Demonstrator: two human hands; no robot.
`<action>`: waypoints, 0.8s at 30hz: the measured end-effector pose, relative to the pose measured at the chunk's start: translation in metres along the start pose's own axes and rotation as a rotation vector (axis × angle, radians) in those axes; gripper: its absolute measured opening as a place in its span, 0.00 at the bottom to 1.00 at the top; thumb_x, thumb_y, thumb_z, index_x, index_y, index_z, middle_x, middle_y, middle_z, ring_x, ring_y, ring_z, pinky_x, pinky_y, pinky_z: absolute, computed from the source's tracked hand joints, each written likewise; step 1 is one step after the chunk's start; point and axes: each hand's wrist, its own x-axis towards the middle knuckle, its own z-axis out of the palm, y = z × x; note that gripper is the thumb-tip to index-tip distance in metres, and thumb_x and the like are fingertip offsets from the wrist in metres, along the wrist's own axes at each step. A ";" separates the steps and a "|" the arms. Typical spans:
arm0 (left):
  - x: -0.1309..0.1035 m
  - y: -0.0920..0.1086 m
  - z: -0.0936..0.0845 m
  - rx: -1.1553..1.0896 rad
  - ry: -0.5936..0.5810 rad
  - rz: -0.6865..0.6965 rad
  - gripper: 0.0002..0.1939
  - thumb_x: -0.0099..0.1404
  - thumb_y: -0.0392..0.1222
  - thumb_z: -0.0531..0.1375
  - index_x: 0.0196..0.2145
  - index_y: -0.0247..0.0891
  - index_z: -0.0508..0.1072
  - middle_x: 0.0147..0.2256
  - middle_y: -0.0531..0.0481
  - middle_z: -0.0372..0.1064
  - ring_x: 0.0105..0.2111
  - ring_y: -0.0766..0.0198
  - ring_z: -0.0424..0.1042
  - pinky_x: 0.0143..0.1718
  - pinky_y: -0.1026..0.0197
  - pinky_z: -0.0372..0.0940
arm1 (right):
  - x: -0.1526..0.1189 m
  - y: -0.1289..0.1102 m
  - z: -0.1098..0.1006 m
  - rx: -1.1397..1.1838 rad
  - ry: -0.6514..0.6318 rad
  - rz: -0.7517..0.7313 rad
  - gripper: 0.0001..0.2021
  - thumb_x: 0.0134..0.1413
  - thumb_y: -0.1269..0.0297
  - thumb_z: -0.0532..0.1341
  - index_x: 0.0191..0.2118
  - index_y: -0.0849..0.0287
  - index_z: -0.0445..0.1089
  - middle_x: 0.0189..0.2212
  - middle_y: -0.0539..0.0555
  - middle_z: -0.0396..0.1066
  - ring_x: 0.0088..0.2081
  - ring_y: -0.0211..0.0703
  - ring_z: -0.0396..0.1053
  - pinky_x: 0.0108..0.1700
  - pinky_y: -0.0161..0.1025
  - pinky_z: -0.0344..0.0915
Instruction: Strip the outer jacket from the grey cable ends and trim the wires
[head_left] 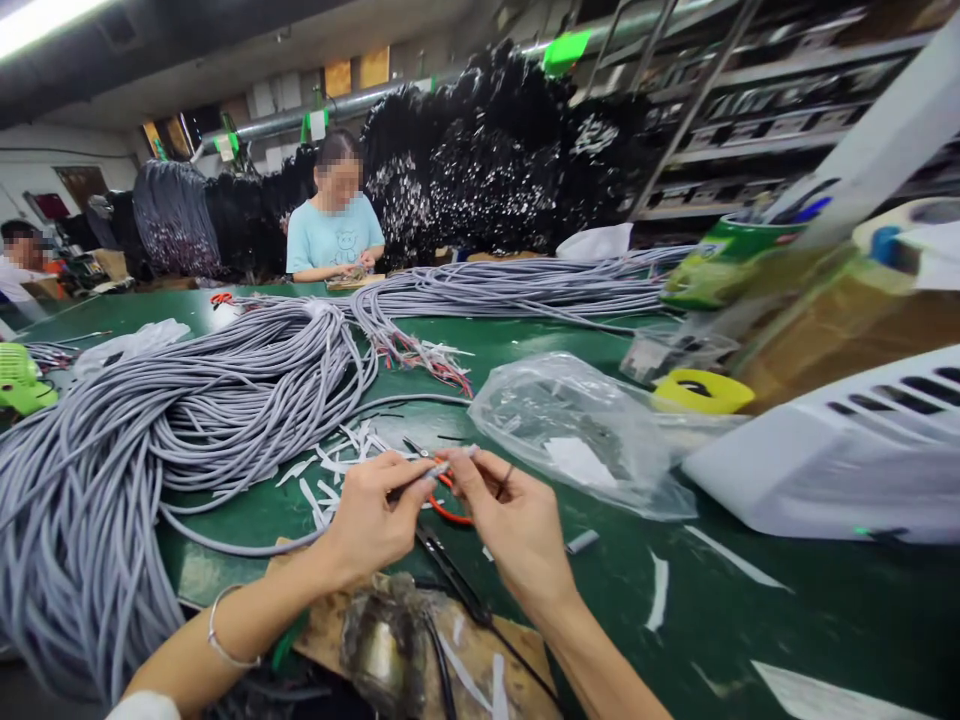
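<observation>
My left hand (381, 512) is closed in a pinch on a grey cable end (433, 471). Close on its right, my right hand (511, 515) pinches the tip of that same cable end; fine detail at the tip is blurred. Behind and partly under my hands lie orange-handled scissors (452, 516). A black tool with a cord, like a soldering iron (450, 570), lies just below them. Nearer to me, a wooden board (319, 625) carries a grimy metal piece (382, 645). White strips (319, 500) are scattered left of my left hand.
A large bundle of grey cables (247, 400) covers the left of the green table (622, 650). A clear plastic bag (570, 420), yellow tape roll (703, 390) and white vented casing (847, 460) stand right. Across the table a person (335, 235) works.
</observation>
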 end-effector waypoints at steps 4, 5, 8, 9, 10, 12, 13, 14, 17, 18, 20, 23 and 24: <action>0.001 0.000 -0.004 0.014 0.073 -0.091 0.13 0.61 0.36 0.53 0.38 0.34 0.75 0.20 0.51 0.62 0.19 0.69 0.58 0.22 0.66 0.53 | -0.005 0.001 -0.001 -0.397 0.046 -0.232 0.15 0.57 0.54 0.46 0.27 0.58 0.60 0.18 0.49 0.63 0.19 0.36 0.60 0.23 0.33 0.57; 0.001 0.000 -0.005 0.014 0.084 -0.099 0.13 0.61 0.37 0.53 0.39 0.34 0.75 0.20 0.51 0.62 0.19 0.69 0.58 0.21 0.66 0.53 | -0.006 0.001 0.000 -0.465 0.013 -0.299 0.15 0.58 0.57 0.46 0.25 0.57 0.60 0.18 0.49 0.63 0.20 0.36 0.61 0.23 0.33 0.57; 0.001 -0.001 -0.006 0.017 0.091 -0.092 0.13 0.61 0.37 0.53 0.39 0.34 0.75 0.20 0.51 0.62 0.19 0.69 0.58 0.21 0.66 0.53 | -0.009 0.000 0.003 -0.550 -0.066 -0.464 0.14 0.58 0.62 0.47 0.26 0.58 0.63 0.20 0.51 0.66 0.23 0.37 0.63 0.25 0.33 0.58; 0.000 -0.001 -0.006 0.016 0.089 -0.085 0.13 0.61 0.37 0.53 0.39 0.33 0.75 0.20 0.51 0.62 0.20 0.69 0.58 0.22 0.66 0.53 | -0.010 0.000 0.004 -0.551 -0.062 -0.496 0.13 0.58 0.63 0.47 0.27 0.58 0.64 0.21 0.51 0.67 0.23 0.37 0.64 0.25 0.33 0.58; 0.000 -0.001 -0.006 0.015 0.087 -0.077 0.13 0.61 0.37 0.53 0.39 0.33 0.75 0.20 0.51 0.62 0.20 0.69 0.57 0.22 0.66 0.54 | -0.010 0.000 0.004 -0.552 -0.051 -0.516 0.13 0.59 0.64 0.48 0.27 0.59 0.64 0.22 0.51 0.67 0.24 0.37 0.64 0.26 0.32 0.59; 0.000 -0.001 -0.005 0.016 0.077 -0.065 0.13 0.61 0.37 0.53 0.39 0.33 0.75 0.20 0.51 0.62 0.19 0.69 0.57 0.21 0.66 0.54 | -0.010 -0.001 0.004 -0.561 -0.035 -0.531 0.13 0.58 0.64 0.48 0.27 0.59 0.65 0.21 0.51 0.67 0.23 0.37 0.64 0.26 0.32 0.59; -0.001 -0.001 -0.005 0.018 0.071 -0.061 0.13 0.61 0.37 0.53 0.39 0.34 0.75 0.20 0.51 0.62 0.19 0.70 0.57 0.21 0.66 0.54 | -0.010 -0.001 0.004 -0.567 -0.030 -0.529 0.13 0.58 0.64 0.48 0.27 0.59 0.65 0.21 0.51 0.67 0.23 0.37 0.64 0.26 0.32 0.59; -0.001 -0.001 -0.005 0.023 0.068 -0.055 0.13 0.61 0.37 0.53 0.40 0.34 0.75 0.20 0.51 0.62 0.19 0.70 0.57 0.21 0.67 0.54 | -0.010 -0.001 0.003 -0.572 -0.028 -0.524 0.13 0.58 0.64 0.48 0.27 0.59 0.65 0.21 0.51 0.67 0.23 0.37 0.64 0.26 0.32 0.59; -0.001 -0.001 -0.004 0.048 0.080 -0.039 0.13 0.61 0.37 0.53 0.40 0.35 0.75 0.20 0.52 0.62 0.19 0.70 0.57 0.21 0.67 0.54 | -0.010 -0.001 0.002 -0.582 -0.035 -0.495 0.14 0.58 0.63 0.48 0.25 0.59 0.65 0.20 0.51 0.67 0.22 0.36 0.63 0.25 0.32 0.59; -0.001 -0.002 -0.004 0.055 0.089 -0.032 0.13 0.61 0.37 0.53 0.40 0.35 0.75 0.21 0.52 0.62 0.19 0.71 0.57 0.21 0.67 0.55 | -0.011 -0.001 0.002 -0.581 -0.038 -0.488 0.14 0.58 0.63 0.48 0.25 0.59 0.65 0.20 0.51 0.67 0.21 0.36 0.63 0.25 0.32 0.59; -0.001 -0.002 -0.003 0.067 0.110 -0.022 0.13 0.60 0.37 0.54 0.39 0.35 0.75 0.21 0.52 0.63 0.19 0.71 0.57 0.20 0.68 0.55 | -0.011 -0.001 0.002 -0.581 -0.042 -0.480 0.15 0.58 0.62 0.48 0.24 0.59 0.65 0.19 0.50 0.67 0.20 0.36 0.63 0.24 0.32 0.58; -0.001 -0.002 -0.003 0.076 0.118 -0.013 0.13 0.60 0.37 0.54 0.39 0.34 0.75 0.21 0.51 0.63 0.18 0.71 0.57 0.20 0.68 0.54 | -0.011 -0.002 0.002 -0.575 -0.033 -0.489 0.15 0.58 0.62 0.48 0.23 0.59 0.64 0.19 0.50 0.67 0.19 0.35 0.62 0.22 0.31 0.57; -0.001 -0.001 -0.003 0.078 0.118 -0.012 0.13 0.60 0.37 0.54 0.39 0.34 0.75 0.21 0.51 0.63 0.18 0.71 0.57 0.19 0.68 0.54 | -0.011 -0.002 0.002 -0.575 -0.031 -0.491 0.15 0.58 0.62 0.48 0.23 0.59 0.64 0.18 0.50 0.66 0.19 0.35 0.62 0.22 0.31 0.56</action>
